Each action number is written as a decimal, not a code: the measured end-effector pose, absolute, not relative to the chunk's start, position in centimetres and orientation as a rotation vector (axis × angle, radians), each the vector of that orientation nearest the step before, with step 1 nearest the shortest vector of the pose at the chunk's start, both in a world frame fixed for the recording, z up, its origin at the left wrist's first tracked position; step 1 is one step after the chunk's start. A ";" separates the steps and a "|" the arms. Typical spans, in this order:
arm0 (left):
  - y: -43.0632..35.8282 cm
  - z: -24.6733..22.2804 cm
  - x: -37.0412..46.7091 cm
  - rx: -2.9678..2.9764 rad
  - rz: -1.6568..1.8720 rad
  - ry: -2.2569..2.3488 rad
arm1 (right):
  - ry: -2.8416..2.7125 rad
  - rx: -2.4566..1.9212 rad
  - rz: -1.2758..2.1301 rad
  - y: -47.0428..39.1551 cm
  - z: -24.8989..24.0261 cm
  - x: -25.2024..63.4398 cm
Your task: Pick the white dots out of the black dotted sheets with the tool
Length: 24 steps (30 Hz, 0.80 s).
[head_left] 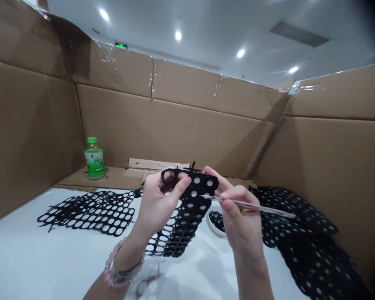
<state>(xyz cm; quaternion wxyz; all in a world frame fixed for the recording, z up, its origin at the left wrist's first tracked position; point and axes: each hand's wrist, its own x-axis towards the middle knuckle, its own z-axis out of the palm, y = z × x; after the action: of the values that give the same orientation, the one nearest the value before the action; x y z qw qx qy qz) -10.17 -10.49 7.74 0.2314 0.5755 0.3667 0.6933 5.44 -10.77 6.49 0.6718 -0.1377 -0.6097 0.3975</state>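
Observation:
A black perforated sheet hangs down in front of me, its upper end raised off the white table. My left hand pinches that upper end between thumb and fingers, beside a ring-like loop. My right hand grips a thin clear stick, held like a pen. The stick's tip rests against or just in front of the sheet, close to one of its round holes; I cannot tell whether it touches. Right-hand fingers also reach behind the sheet's right edge.
Black netting with large holes lies at left. Black sheets with small holes are piled at right. Behind my right hand is a white bowl holding small black pieces. A green bottle stands at the back left. Cardboard walls surround the table.

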 end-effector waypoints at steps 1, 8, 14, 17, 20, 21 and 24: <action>-10.5 7.7 -10.2 1.583 1.904 1.003 | -1.366 -0.336 0.888 -10.6 6.5 5.4; -10.9 8.1 -10.0 1.598 1.892 0.980 | -1.311 -0.531 0.764 -10.0 6.0 5.1; -10.9 7.9 -10.2 1.664 1.908 1.010 | -1.298 -0.542 0.600 -10.6 5.6 4.5; -11.0 7.8 -10.3 1.711 1.918 1.007 | -1.272 -0.527 0.466 -10.9 5.5 3.9; -11.1 7.8 -10.3 1.766 1.927 1.015 | -1.270 -0.533 0.366 -11.0 5.4 3.5; -11.1 7.8 -10.4 1.785 1.930 1.020 | -1.275 -0.539 0.320 -11.0 5.3 3.4; -11.2 7.9 -10.4 1.846 1.938 1.038 | -1.289 -0.522 0.134 -10.8 4.8 3.2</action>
<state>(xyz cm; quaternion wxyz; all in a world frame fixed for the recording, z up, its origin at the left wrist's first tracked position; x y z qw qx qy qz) -10.37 -11.18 7.91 0.1350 0.6372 0.3584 0.6688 3.17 -10.83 4.84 0.7659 -0.2401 -0.5932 0.0615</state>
